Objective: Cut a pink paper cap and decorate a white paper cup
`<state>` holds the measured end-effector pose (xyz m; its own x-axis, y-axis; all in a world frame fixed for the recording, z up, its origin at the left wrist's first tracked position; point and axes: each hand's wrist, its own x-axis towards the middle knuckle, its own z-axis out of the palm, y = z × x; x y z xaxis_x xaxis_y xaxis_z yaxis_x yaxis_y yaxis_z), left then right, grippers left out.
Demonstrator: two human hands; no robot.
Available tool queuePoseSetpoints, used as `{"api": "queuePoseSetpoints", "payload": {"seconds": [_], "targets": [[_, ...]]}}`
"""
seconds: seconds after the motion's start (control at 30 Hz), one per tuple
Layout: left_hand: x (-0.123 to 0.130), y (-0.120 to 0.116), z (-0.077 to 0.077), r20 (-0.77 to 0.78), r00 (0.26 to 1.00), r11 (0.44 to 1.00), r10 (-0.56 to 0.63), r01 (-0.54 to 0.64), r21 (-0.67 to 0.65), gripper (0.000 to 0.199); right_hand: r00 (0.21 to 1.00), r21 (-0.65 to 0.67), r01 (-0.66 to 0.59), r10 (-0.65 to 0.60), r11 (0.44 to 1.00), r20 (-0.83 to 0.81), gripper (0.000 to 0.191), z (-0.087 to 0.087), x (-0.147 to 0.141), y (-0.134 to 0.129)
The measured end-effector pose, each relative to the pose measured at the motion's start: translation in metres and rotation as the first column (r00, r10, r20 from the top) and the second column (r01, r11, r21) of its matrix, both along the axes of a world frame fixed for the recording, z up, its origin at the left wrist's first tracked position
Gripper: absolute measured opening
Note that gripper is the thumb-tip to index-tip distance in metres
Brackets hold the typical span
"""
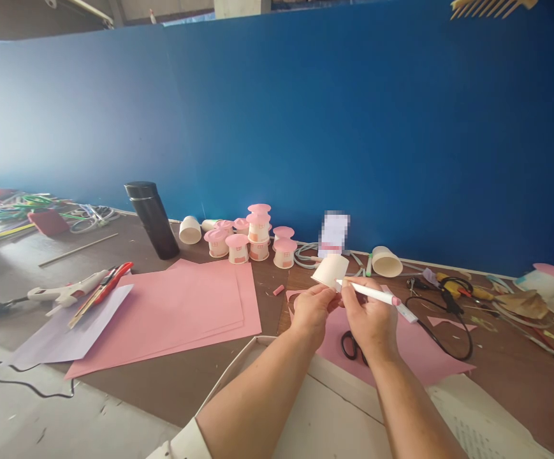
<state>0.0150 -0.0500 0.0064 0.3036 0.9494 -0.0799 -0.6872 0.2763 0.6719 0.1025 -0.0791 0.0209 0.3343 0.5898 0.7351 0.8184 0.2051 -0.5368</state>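
A white paper cup [331,269] is tilted in my left hand [312,312], whose fingers are closed on its rim side. My right hand [371,322] grips a white marker pen [372,292] with a pink end, its tip at or very near the cup's side; I cannot tell whether it touches. Beneath my hands lie a pink paper sheet [401,344] and black-handled scissors [349,345], partly hidden by my right wrist. Left of my hands is a small pink marker cap [278,289]. Several paper cups with pink round tops and drawn windows [258,250] stand beyond, some stacked.
On the left are large pink sheets [185,299], a lilac sheet [71,338], a glue gun [69,288] and a red utility knife [102,293]. A black bottle [152,220] stands behind. Plain cups [386,262] and cables [463,344] lie right. A blue panel [334,127] closes the back.
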Motion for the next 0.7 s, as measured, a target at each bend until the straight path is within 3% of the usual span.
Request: {"api": "queuePoseSetpoints", "payload": {"seconds": [0.7], "targets": [[-0.0009,-0.0008,0.002,0.025,1.0,1.0,-0.005,0.005,0.015,0.016,1.0,0.007,-0.018,0.018,1.0,0.021,0.015,-0.0008,-0.0001,-0.0002]]}}
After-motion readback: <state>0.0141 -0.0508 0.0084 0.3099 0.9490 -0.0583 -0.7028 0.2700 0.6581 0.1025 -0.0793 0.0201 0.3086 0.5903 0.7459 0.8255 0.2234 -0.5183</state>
